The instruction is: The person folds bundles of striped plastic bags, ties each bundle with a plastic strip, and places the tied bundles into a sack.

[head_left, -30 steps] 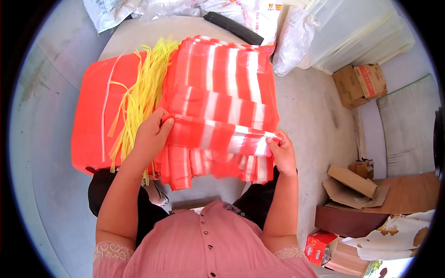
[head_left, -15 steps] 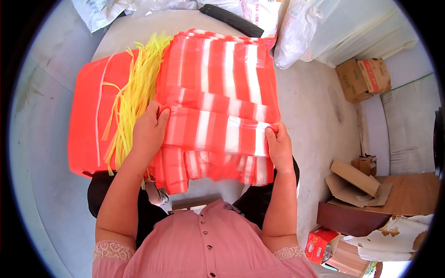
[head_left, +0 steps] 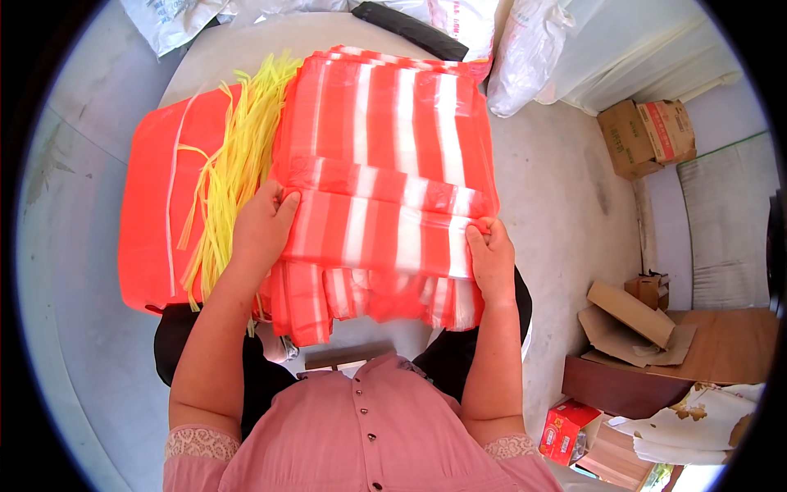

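Observation:
In front of me lies a stack of red-and-white striped plastic bags (head_left: 385,123). Across its near part runs a folded striped plastic bag (head_left: 373,230), stretched flat between my hands. My left hand (head_left: 264,221) pinches its left end, thumb on top. At the right end my right hand (head_left: 492,256) grips the edge between thumb and curled fingers. Below this band, gathered striped plastic hangs over the near edge toward my lap. A bundle of yellow plastic strips (head_left: 238,172) lies along the stack's left side, close to my left hand.
A red plastic-covered block (head_left: 156,205) stands at the left, under the yellow strips. Behind the stack are a black roll (head_left: 410,31) and white sacks (head_left: 529,57). To the right are cardboard boxes (head_left: 648,139), an opened carton (head_left: 635,324) on a brown table, and a red box (head_left: 566,430).
Almost nothing differs. Both hands keep their hold on the folded bag, and the right hand has shifted very slightly left.

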Tool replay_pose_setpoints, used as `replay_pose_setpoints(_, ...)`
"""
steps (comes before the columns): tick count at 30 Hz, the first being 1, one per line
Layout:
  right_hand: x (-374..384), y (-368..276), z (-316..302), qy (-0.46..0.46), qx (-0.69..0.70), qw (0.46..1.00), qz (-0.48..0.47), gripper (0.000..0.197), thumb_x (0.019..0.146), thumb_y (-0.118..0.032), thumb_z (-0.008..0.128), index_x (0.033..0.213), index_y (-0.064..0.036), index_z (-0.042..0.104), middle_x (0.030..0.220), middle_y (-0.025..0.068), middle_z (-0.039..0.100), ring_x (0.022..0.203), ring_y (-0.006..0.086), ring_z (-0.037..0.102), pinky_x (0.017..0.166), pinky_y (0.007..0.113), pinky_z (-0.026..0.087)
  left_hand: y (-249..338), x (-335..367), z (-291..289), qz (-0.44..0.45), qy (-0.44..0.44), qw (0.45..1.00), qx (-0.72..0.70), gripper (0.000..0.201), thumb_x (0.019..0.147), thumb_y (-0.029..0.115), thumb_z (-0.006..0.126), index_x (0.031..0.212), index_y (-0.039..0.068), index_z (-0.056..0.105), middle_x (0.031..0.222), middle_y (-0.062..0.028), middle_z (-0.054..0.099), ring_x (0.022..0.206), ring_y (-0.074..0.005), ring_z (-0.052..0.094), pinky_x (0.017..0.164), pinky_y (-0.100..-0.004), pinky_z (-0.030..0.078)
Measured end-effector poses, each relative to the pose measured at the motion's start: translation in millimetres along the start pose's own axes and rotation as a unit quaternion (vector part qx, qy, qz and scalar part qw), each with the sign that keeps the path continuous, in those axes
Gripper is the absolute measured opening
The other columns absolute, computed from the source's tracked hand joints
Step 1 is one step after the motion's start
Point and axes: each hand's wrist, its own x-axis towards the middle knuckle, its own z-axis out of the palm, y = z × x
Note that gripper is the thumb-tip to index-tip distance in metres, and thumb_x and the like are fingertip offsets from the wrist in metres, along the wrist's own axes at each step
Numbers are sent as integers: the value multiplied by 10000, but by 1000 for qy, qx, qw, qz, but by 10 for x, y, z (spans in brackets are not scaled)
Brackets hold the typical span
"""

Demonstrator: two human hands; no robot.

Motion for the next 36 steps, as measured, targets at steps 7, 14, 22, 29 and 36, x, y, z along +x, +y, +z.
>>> replay_pose_setpoints(7, -103, -233, -60, 31, -161, 986, 37, 353, 962, -186, 653, 1264, -15, 587, 974, 147, 721, 892, 254, 687, 829, 363, 531, 249, -41, -121, -17, 20, 996, 88, 307, 924, 305, 726, 976, 29, 603, 850, -167, 659, 787, -336, 650, 700, -451, 499)
replay_pose_setpoints(14, -346, -371, 122, -15, -288, 898, -332, 617, 855, -325, 773, 1364, -48, 562, 1344, 182, 607, 1283, 381, 540, 1094, 501, 413, 370, -288, -113, 433, -34, 889, 148, 617, 770, 272, 829, 1296, 51, 595, 1280, -156, 644, 1263, -351, 576, 1075, -513, 441)
replay_pose_setpoints(22, -394, -421, 458, -127, -316, 869, -360, 808, 775, -231, 835, 1478, -67, 471, 1550, 204, 444, 1452, 365, 405, 1209, 506, 304, 388, -341, -40, 365, -154, 898, 192, 777, 754, 297, 833, 1428, 58, 530, 1543, -140, 485, 1462, -314, 419, 1209, -515, 321)
replay_pose_setpoints(29, -280, -323, 165, -173, -361, 862, -311, 762, 733, -54, 754, 1452, -52, 502, 1565, 175, 441, 1483, 340, 375, 1224, 496, 290, 374, -300, -216, 317, -186, 899, 239, 742, 764, 209, 720, 1445, 15, 498, 1557, -164, 467, 1485, -301, 391, 1234, -520, 267)
replay_pose_setpoints(36, -261, -420, 108, -208, -402, 851, -267, 701, 850, -45, 635, 1524, -83, 449, 1631, 122, 371, 1533, 282, 296, 1247, 427, 276, 343, -277, -286, 294, -175, 903, 259, 730, 756, 180, 694, 1440, 19, 495, 1566, -163, 457, 1497, -305, 371, 1225, -545, 270)
